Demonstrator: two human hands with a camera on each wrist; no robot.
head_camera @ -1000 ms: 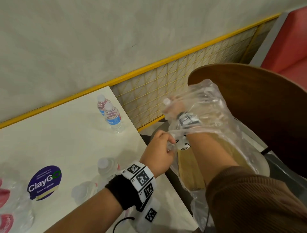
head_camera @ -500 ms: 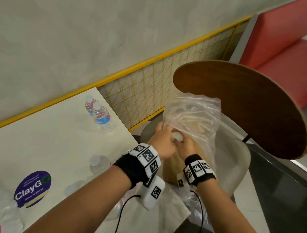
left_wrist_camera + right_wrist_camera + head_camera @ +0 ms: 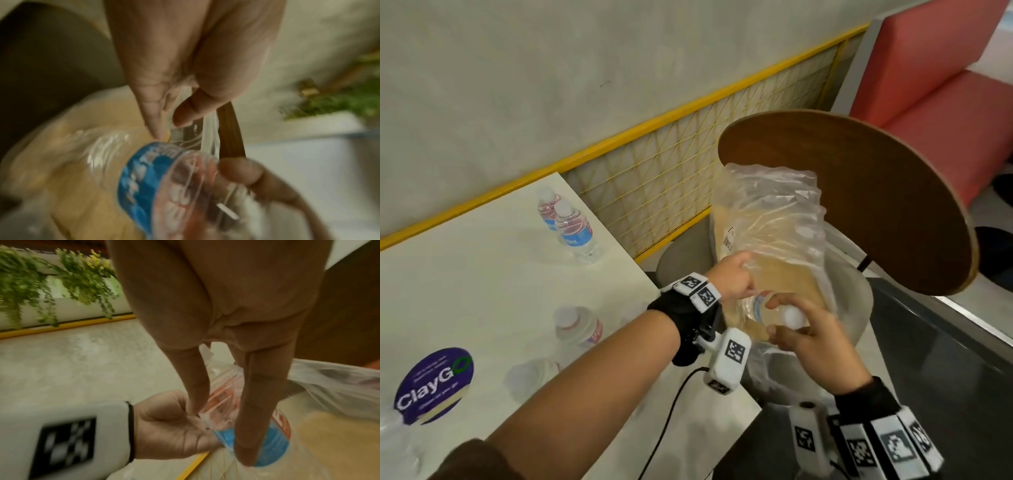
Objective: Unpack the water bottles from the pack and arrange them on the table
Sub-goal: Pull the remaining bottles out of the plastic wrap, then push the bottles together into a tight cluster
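Note:
The clear plastic pack point(image 3: 774, 212) stands slack on a round stool point(image 3: 859, 308) beside the table. My left hand point(image 3: 743, 274) pinches the pack's film at its open mouth, thumb against forefinger point(image 3: 183, 113). My right hand point(image 3: 777, 317) grips a water bottle point(image 3: 760, 305) with a white cap point(image 3: 794, 317) and a blue label point(image 3: 144, 186), half out of the mouth. In the right wrist view my fingers point(image 3: 259, 418) wrap the bottle point(image 3: 275, 444) with the left hand point(image 3: 170, 426) beside it. Whatever else the pack holds is hidden.
On the white table point(image 3: 482, 274), two bottles point(image 3: 573, 229) stand upright near the far right edge and more bottles point(image 3: 578, 329) sit close to my left forearm. A round ClayGo sticker point(image 3: 434, 383) is at the left. A brown chair back point(image 3: 876, 205) rises behind the pack.
My right hand came out from deep inside the pack and now draws a bottle out through the mouth, towards me. My left hand kept its hold on the film.

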